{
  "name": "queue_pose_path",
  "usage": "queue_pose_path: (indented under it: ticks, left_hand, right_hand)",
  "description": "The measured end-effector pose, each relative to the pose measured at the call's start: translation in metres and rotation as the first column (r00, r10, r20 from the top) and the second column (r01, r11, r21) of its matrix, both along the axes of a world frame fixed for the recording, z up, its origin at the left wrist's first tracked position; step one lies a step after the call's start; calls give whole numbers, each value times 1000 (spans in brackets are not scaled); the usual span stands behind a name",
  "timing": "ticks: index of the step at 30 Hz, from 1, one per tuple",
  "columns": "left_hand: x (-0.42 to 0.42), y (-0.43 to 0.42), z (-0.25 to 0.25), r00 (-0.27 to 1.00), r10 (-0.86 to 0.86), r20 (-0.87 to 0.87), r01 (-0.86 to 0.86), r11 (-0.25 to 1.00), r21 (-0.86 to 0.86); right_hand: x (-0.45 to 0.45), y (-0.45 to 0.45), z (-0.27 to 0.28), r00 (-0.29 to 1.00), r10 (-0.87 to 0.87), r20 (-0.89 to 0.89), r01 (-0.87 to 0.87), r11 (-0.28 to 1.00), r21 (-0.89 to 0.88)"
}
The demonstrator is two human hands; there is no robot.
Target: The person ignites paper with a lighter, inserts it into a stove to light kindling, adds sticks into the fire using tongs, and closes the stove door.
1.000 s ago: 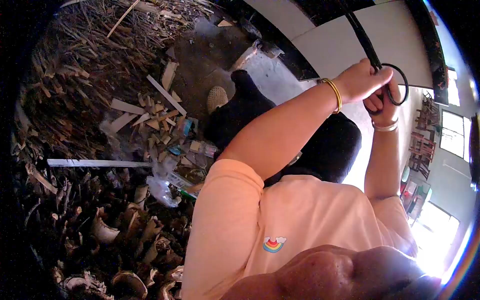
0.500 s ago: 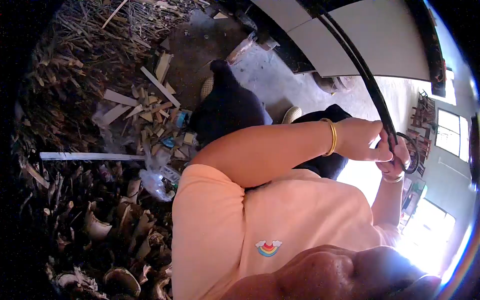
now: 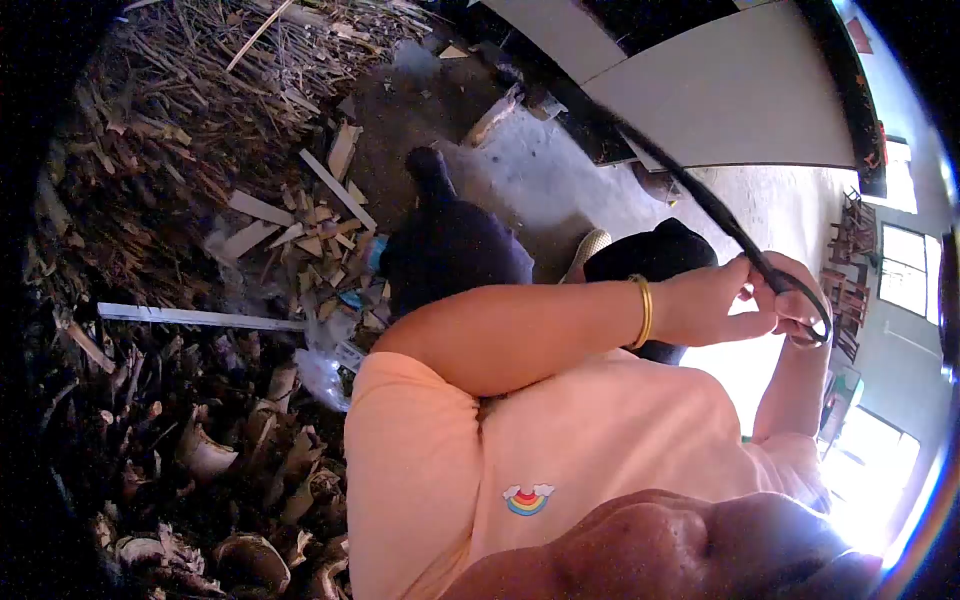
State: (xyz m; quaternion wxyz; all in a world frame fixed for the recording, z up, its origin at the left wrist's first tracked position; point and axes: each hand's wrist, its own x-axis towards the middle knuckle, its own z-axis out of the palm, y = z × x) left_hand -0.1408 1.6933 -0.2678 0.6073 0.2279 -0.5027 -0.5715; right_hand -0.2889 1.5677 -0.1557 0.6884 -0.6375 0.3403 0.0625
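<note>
A long, thin black strip, like a cord or strap, runs from the upper middle down to my hands. It bends into a small loop at its near end, by my right hand, whose fingers are closed around it. My left hand, with gold bangles at the wrist, meets the right one at the strip. Its thumb and fingertips are pinched together on the strip near the loop. The strip's far end is lost against the dark furniture.
Piled sticks and split dry stalks fill the left side. Wood offcuts, a pale strip and clear plastic lie among them. A white-panelled cabinet stands ahead; stacked wooden chairs are at right.
Both hands have shifted slightly, and the black strip now slants lower. Its two strands, seen apart before, now look like one band. The loop is narrower.
</note>
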Motion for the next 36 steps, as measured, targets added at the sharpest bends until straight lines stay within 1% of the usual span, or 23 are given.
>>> queue_pose_path:
  ticks: [1, 3, 4, 5, 6, 8, 10, 12, 13, 14, 17, 18, 19, 21, 23, 25, 28, 29, 31, 33, 34, 35, 36]
  left_hand:
    - [3, 3, 0, 1000, -1, 3, 1, 1000, -1]
    - [9, 8, 0, 987, 157, 26, -157, 988, -4]
    - [18, 7, 3, 981, 190, 25, -190, 982, -5]
    - [28, 7, 6, 953, 273, 129, -273, 962, -16]
    - [34, 5, 5, 941, 300, 158, -300, 954, -23]
    - [45, 3, 6, 929, 316, 192, -317, 948, -28]
    - [44, 4, 6, 929, 276, 246, -282, 959, -10]
    - [39, 7, 8, 908, 197, 370, -223, 974, 30]
    - [31, 6, 3, 932, 202, 301, -201, 979, -34]
    - [24, 6, -3, 929, 159, 336, -157, 987, -32]
    - [15, 5, -1, 916, 88, 391, -77, 996, -45]
    - [13, 2, -1, 914, 60, 402, -57, 998, -18]
    - [10, -3, 0, 910, 31, 413, -38, 999, 8]
    - [8, -12, 0, 899, 19, 438, -28, 999, 16]
    - [5, -22, -3, 882, 89, 462, -90, 996, -20]
    - [3, -26, -2, 875, 109, 472, -109, 994, -28]
    - [-4, -25, -5, 888, 121, 443, -127, 992, -17]
    - [-10, -25, -11, 913, 142, 382, -167, 985, 34]
    - [-24, -34, -31, 932, 158, 327, -197, 976, 89]
    - [-32, -46, -48, 999, -2, -53, 20, 938, 345]
    - [-26, -45, -49, 999, -39, -11, 40, 886, 462]
    - [-27, -45, -55, 999, -44, -8, 43, 884, 465]
    - [-24, -44, -57, 997, -28, 68, -1, 919, 395]
  right_hand:
    - [-5, -9, -4, 998, 55, -17, -55, 998, 3]
    - [-7, -28, -16, 997, 76, -3, -76, 997, 33]
    - [1, -29, -20, 997, 60, 50, -64, 994, 94]
    - [10, -25, -25, 986, 35, 161, -70, 974, 216]
    - [21, -20, -29, 966, 0, 259, -92, 934, 344]
    - [27, -5, -38, 953, -172, 251, 65, 920, 387]
    - [34, 6, -43, 918, -177, 355, -63, 818, 571]
    - [12, 23, -42, 902, -367, 226, 202, 824, 529]
    - [4, 33, -41, 881, -440, 172, 312, 815, 488]
    - [-6, 40, -42, 883, -404, 239, 204, 789, 580]
    - [-23, 61, -50, 867, -410, 284, 228, 832, 506]
    - [-20, 64, -55, 865, -388, 319, 245, 880, 406]
    - [-17, 72, -50, 816, -557, 154, 493, 810, 318]
    - [-14, 72, -54, 783, -595, 179, 533, 792, 299]
    - [-22, 63, -56, 789, -583, 191, 506, 794, 336]
    - [-22, 57, -52, 800, -550, 239, 393, 782, 484]
    - [-25, 60, -56, 768, -613, 185, 480, 743, 467]
    - [-26, 62, -59, 752, -642, 151, 525, 721, 452]
    - [-23, 68, -69, 785, -598, 162, 532, 785, 318]
    - [-18, 75, -79, 816, -571, 89, 552, 816, 174]
    - [-10, 80, -80, 856, -512, 73, 510, 859, 47]
    - [-8, 82, -85, 850, -523, 70, 519, 852, 65]
    - [-7, 84, -91, 843, -533, 67, 528, 845, 84]
